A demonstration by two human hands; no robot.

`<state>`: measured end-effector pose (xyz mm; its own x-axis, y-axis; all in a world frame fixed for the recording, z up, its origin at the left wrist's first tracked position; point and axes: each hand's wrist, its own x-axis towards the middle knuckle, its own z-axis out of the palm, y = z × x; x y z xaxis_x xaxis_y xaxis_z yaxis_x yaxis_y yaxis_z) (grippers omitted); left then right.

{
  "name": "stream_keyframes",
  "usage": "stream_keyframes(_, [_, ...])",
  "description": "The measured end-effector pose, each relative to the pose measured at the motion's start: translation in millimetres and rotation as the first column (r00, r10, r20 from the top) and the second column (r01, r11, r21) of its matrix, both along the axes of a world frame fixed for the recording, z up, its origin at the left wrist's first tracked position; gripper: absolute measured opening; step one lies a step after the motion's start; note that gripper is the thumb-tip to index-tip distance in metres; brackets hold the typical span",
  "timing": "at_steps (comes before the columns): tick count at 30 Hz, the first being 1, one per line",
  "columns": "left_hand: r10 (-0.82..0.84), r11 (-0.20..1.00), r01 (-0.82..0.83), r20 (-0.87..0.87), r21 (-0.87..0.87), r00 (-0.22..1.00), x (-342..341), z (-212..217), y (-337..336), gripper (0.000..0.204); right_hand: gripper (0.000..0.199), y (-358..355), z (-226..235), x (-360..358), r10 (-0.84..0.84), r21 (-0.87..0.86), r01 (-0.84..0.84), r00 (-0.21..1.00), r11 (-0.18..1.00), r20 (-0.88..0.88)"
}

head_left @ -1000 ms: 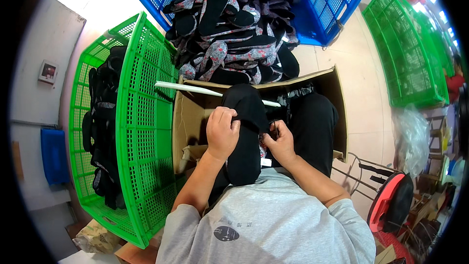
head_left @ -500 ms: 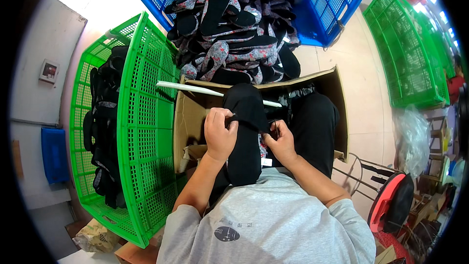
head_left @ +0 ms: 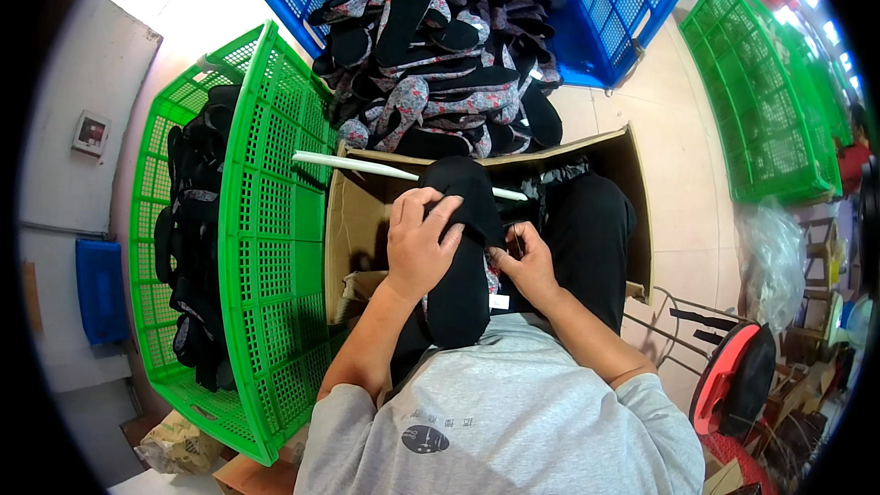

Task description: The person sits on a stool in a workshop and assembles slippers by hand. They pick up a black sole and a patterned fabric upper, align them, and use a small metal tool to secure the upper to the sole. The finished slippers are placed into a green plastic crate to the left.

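A black slipper [head_left: 458, 304] with a floral-patterned underside lies lengthwise along my left thigh, its toe pointing away from me. A small white label [head_left: 499, 302] shows at its right edge. My left hand [head_left: 420, 246] is closed over the slipper's black upper, fingers across the band and thumb by its opening. At the slipper's right side my right hand [head_left: 529, 266] is closed in a pinch beside the edge of the upper. Something thin and dark shows by its fingers, too small to name.
Around my knees stands an open cardboard box [head_left: 356, 211], a white rod [head_left: 357, 164] across it. Ahead, slippers [head_left: 458, 96] are heaped by a blue crate [head_left: 587, 46]. A green crate [head_left: 275, 247] with black items stands left, another green crate [head_left: 761, 92] far right.
My left hand has shifted slightly up and right, from a pinch at the upper's edge to fingers laid over the band. My right hand has barely moved.
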<state>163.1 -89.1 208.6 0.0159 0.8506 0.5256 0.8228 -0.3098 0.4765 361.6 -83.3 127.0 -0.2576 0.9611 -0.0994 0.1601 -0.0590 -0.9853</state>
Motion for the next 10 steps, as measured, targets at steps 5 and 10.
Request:
stream_keyframes(5, [-0.076,0.996,0.074,-0.029,-0.049,0.997,0,-3,5,0.035,0.038,7,13,4,0.022,0.075,-0.021,1.0,0.997,-0.007])
stream_keyframes(10, [-0.061,0.991,0.063,0.018,-0.122,0.998,3,-7,6,0.036,0.049,20,23,12,0.07,0.143,-0.069,0.998,0.987,-0.001])
